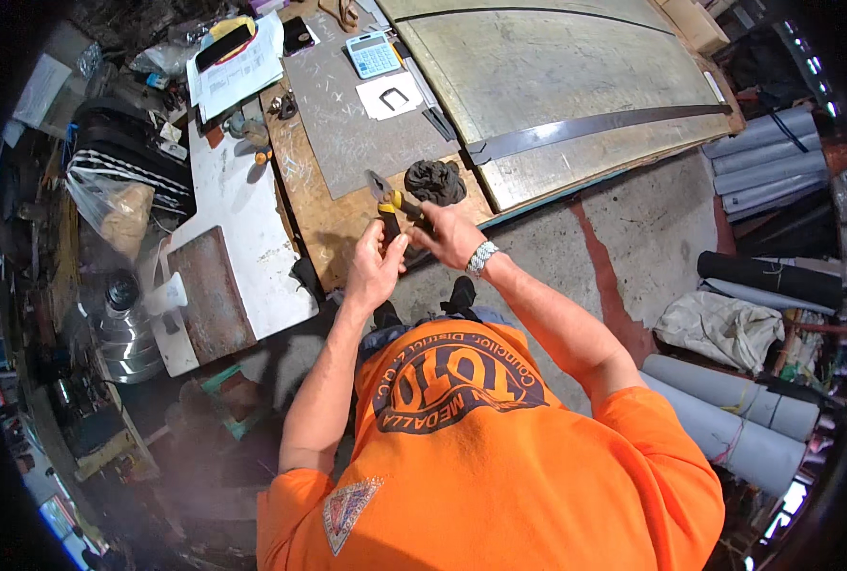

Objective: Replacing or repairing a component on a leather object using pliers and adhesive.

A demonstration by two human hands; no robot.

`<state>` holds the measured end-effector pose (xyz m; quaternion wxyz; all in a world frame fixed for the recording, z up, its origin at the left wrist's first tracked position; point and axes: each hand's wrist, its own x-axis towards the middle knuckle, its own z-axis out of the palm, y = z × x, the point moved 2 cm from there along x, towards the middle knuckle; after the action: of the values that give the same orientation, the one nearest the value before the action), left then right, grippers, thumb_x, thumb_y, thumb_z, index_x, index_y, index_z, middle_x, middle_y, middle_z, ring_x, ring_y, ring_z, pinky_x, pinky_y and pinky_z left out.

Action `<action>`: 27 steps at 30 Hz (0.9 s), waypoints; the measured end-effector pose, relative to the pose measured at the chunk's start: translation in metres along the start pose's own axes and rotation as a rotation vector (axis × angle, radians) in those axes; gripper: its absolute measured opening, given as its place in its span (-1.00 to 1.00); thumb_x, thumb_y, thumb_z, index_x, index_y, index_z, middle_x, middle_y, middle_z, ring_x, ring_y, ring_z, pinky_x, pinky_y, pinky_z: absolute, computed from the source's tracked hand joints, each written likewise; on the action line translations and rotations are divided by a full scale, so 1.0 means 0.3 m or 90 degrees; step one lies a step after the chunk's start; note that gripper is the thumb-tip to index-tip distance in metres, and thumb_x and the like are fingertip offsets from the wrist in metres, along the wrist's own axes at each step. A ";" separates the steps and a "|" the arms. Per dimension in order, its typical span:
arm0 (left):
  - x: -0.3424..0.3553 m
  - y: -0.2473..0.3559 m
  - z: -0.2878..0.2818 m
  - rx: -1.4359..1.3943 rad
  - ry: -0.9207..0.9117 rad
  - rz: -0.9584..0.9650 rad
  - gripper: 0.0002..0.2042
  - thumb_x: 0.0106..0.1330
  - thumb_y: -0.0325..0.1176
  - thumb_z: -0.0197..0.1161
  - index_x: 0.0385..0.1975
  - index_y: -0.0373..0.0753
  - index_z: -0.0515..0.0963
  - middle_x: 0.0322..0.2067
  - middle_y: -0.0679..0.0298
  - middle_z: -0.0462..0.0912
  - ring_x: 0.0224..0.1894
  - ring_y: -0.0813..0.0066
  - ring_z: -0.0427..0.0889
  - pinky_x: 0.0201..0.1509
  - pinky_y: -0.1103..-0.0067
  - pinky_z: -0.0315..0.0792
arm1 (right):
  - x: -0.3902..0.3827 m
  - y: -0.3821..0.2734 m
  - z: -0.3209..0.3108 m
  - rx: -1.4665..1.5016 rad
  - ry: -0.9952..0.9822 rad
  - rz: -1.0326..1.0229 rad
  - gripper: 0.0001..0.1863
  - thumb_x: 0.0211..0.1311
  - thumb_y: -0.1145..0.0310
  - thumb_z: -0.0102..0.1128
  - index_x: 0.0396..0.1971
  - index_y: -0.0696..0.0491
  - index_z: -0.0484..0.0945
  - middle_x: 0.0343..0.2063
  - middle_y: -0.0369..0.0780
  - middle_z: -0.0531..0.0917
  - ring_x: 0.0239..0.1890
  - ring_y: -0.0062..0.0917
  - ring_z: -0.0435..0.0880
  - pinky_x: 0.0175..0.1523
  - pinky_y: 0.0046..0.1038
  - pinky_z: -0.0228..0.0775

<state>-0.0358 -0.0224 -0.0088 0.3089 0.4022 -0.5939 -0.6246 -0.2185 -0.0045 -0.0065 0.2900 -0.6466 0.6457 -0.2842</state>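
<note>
Above the near edge of the workbench I hold a hand cutter [385,204], a pliers-like tool with grey jaws and yellow-and-black handles. Its jaws point away from me. My right hand [450,236], with a metal-band watch on the wrist, is closed around the right handle. My left hand [377,265] is closed at the lower end of the left handle, thumb and fingers pinched. Whether a small piece also sits between those fingertips is too small to tell. A crumpled dark cloth [436,181] lies on the bench just beyond my right hand.
A scratched grey sheet [333,119], a blue calculator [373,55] and a white card with a black U-shape [390,96] lie on the bench. To the right a large metal plate [557,76] carries a long metal strip [614,126]. Grey rolls [728,404] lie on the floor.
</note>
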 end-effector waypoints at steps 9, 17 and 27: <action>-0.017 0.052 -0.026 0.044 0.003 -0.001 -0.81 0.48 -0.37 0.14 -0.05 -0.32 0.46 -0.24 0.28 0.64 -0.38 0.68 0.54 -0.36 0.70 0.53 | 0.048 -0.005 -0.058 0.027 0.109 -0.012 -0.63 0.22 0.16 0.31 -0.13 0.14 0.64 -0.29 0.03 0.69 -0.20 -0.05 0.67 -0.08 -0.15 0.51; -0.018 0.062 -0.019 -0.012 0.013 0.016 -0.83 0.47 -0.38 0.15 -0.06 -0.32 0.47 -0.26 0.32 0.64 -0.42 0.73 0.51 -0.40 0.72 0.51 | 0.065 0.020 -0.057 0.111 0.147 -0.029 -0.68 0.18 0.17 0.34 -0.27 0.14 0.64 -0.38 -0.01 0.68 -0.28 -0.04 0.67 -0.18 -0.14 0.52; -0.007 0.069 -0.026 -0.043 0.016 0.003 -0.80 0.47 -0.39 0.15 -0.03 -0.34 0.47 -0.29 0.30 0.66 -0.48 0.75 0.49 -0.44 0.74 0.45 | 0.094 0.001 -0.085 -0.013 0.070 -0.059 -0.67 0.20 0.22 0.34 -0.17 0.16 0.62 -0.33 0.00 0.66 -0.29 -0.10 0.66 -0.21 -0.23 0.50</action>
<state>-0.0298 -0.0266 0.0124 0.3313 0.3976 -0.5697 -0.6385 -0.2374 -0.0330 0.0102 0.2345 -0.6620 0.6329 -0.3259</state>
